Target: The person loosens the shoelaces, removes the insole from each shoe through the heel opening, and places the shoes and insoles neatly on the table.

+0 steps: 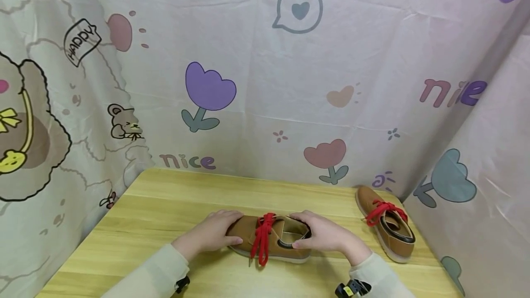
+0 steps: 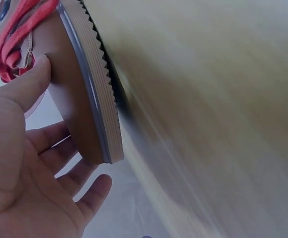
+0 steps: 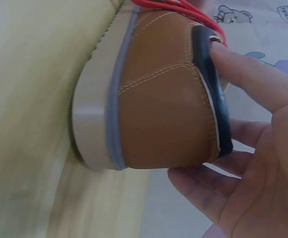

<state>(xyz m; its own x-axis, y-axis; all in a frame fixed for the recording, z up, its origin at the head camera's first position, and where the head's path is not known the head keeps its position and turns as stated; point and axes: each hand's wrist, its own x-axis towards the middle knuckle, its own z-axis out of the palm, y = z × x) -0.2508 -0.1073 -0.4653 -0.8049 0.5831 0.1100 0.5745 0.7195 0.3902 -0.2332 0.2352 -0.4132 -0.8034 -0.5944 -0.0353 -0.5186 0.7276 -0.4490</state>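
A brown lace-up shoe (image 1: 271, 239) lies across the wooden table in front of me, toe to the left and its red laces (image 1: 262, 238) tied in a bow. My left hand (image 1: 213, 232) holds the toe, thumb on the near side and fingers round the far side. At the heel end, my right hand (image 1: 325, 233) grips the padded collar, its thumb on the near rim and its fingers behind. The left wrist view has the thumb close by the laces, above the ridged sole (image 2: 97, 89). In the right wrist view the dark collar (image 3: 211, 94) sits between thumb and fingers.
A second brown shoe (image 1: 391, 231) with red laces stands near the right edge of the table (image 1: 178, 197), toe pointing away. Printed cloth curtains (image 1: 265, 105) hang behind the table and on both sides.
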